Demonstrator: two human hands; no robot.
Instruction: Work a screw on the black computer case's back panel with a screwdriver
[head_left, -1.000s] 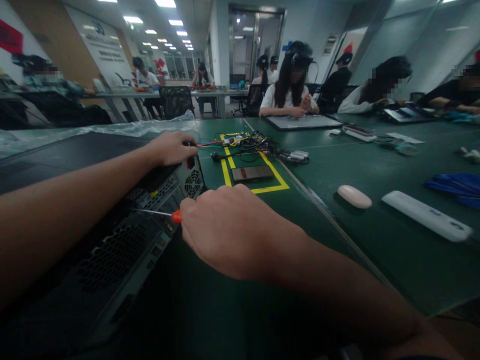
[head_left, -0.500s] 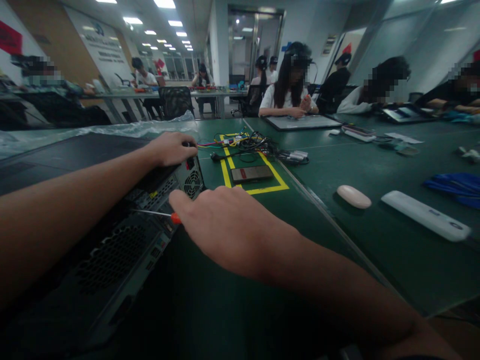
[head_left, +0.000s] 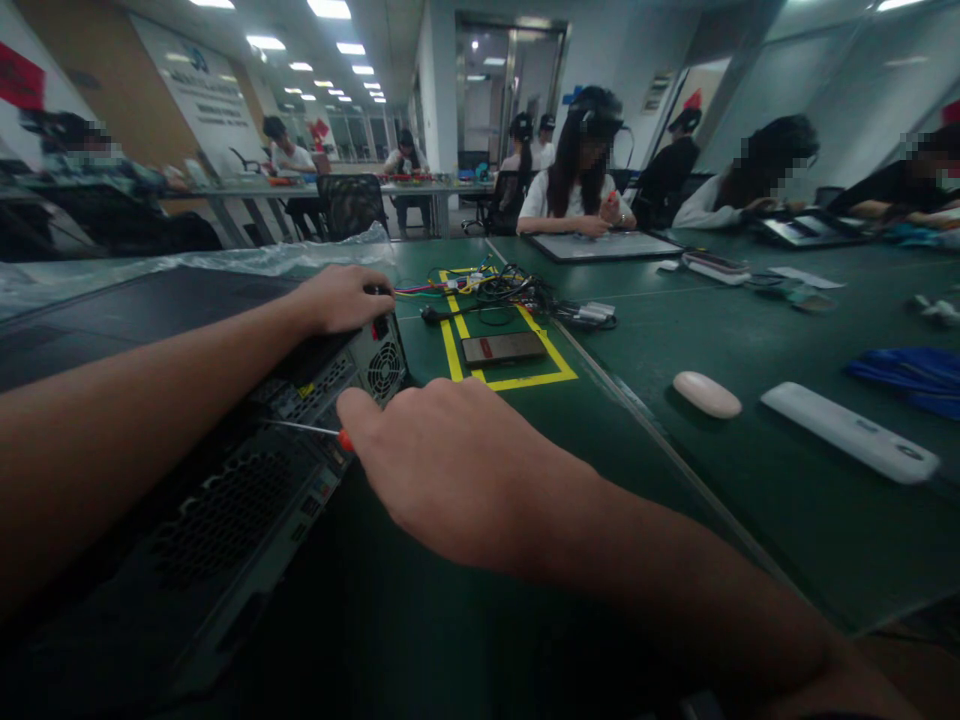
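A black desktop computer case (head_left: 169, 305) lies on its side at the left, its rear panel with fan grilles and ports facing me. My left hand (head_left: 341, 298) rests on the far rear corner of the case, its fingers curled over the edge around a dark part. In my right hand (head_left: 457, 465) is a screwdriver (head_left: 304, 428), its red-orange handle mostly hidden by my closed fingers. The thin metal shaft points left at the rear panel, below my left forearm. Its tip is too dark to make out against the panel.
Beyond the case, tangled cables (head_left: 517, 288) and a flat brown-grey box (head_left: 504, 348) lie by yellow tape on the green table. To the right are a pale oval case (head_left: 706, 394), a white power strip (head_left: 847, 430) and blue cloth (head_left: 911, 378). Other people sit across the table.
My right hand has shifted very slightly left and down with the screwdriver, which still points at the rear panel. My left hand stays on the computer case's corner.
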